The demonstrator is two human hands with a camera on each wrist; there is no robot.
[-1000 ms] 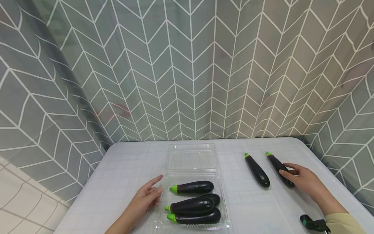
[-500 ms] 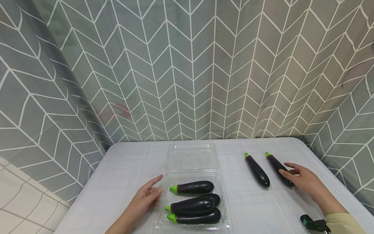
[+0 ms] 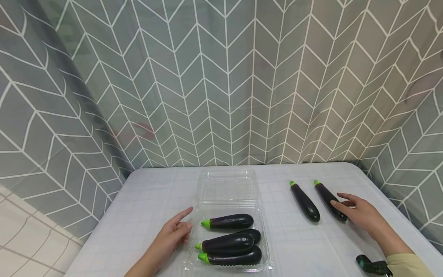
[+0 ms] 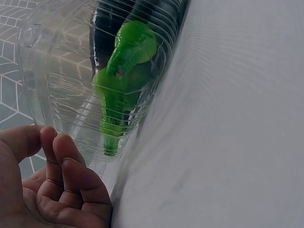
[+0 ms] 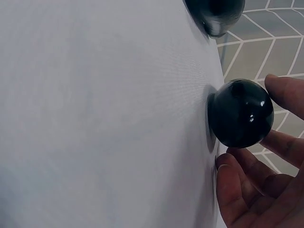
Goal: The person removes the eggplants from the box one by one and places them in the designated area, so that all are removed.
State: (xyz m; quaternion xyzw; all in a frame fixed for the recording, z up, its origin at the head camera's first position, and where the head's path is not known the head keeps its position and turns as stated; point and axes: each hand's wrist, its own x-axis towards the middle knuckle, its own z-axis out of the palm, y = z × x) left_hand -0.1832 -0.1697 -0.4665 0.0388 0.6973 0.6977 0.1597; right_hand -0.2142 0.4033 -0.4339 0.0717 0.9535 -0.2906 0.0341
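My left hand (image 3: 171, 232) is at the left edge of a clear plastic clamshell box (image 3: 264, 221). Its thumb and curled fingers pinch the rim, while the index finger points outward in the head view. Inside the box lie several dark eggplants (image 3: 230, 243) with green stem ends, some overlapping. On the right, my right hand (image 3: 360, 211) grips the blunt end of an eggplant (image 3: 326, 196) on the table. The right wrist view shows the thumb on one side of that eggplant's round end (image 5: 242, 114) and fingers on the other.
Another eggplant (image 3: 305, 203) lies just left of the gripped one. The box's lid (image 3: 227, 184) is folded back toward the patterned curtain (image 3: 228, 96). Near the right sleeve is a small black device (image 3: 372, 265). A white cloth (image 3: 155, 184) covers the table.
The gripped eggplant has shifted very slightly to the left with little movement of my right hand. My left hand and the box have stayed put.
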